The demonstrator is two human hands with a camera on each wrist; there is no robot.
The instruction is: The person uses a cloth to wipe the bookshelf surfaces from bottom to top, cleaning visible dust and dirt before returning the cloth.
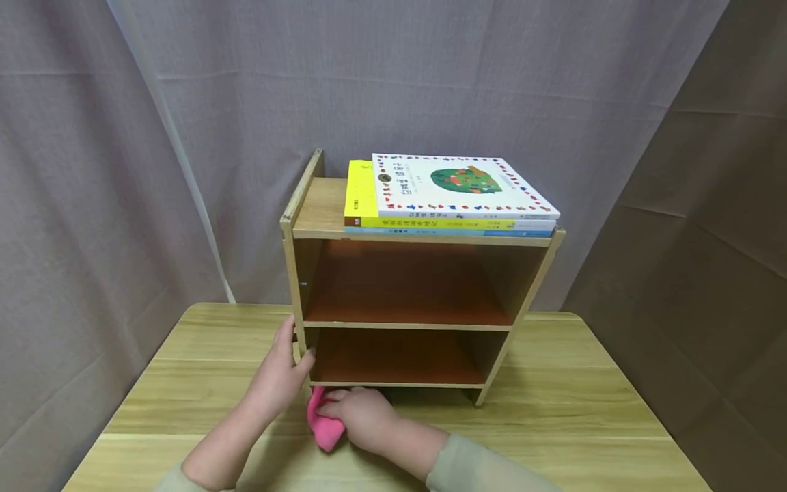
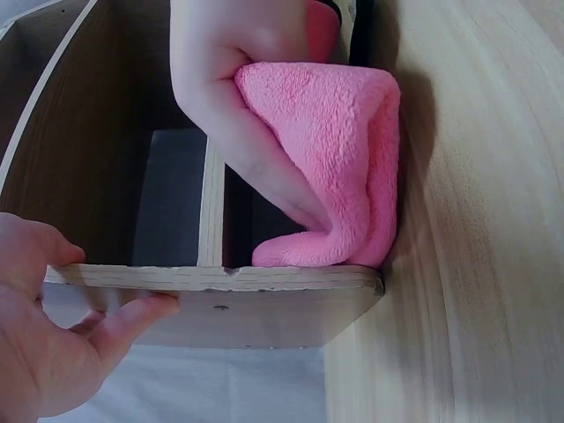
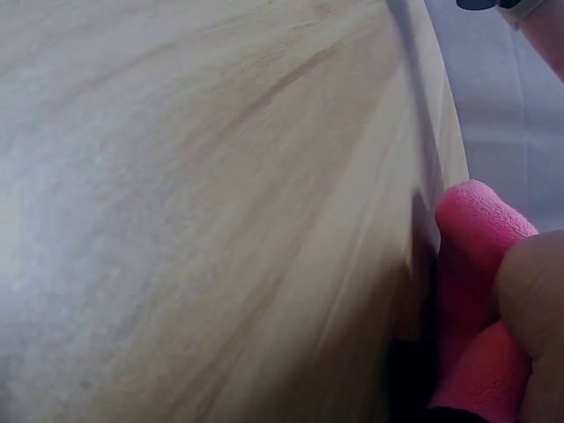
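A small wooden shelf (image 1: 406, 326) stands on the table. My left hand (image 1: 277, 379) grips the front edge of its left side panel (image 2: 211, 280), thumb on one face and fingers on the other. At the foot of that panel, my right hand (image 1: 367, 415) holds a pink fleecy cloth (image 1: 328, 434) by the bottom front edge of the shelf. The left wrist view shows the folded cloth (image 2: 330, 132) against the lowest part of the shelf, with the right hand's fingers (image 2: 264, 167) pressed into it. In the right wrist view the cloth (image 3: 476, 229) bunches beside the hand, close over the table.
Several books (image 1: 455, 188) lie stacked on the shelf's top board, a white one uppermost and a yellow one sticking out on the left. Grey curtains (image 1: 430, 75) hang behind and beside the wooden table (image 1: 590, 410).
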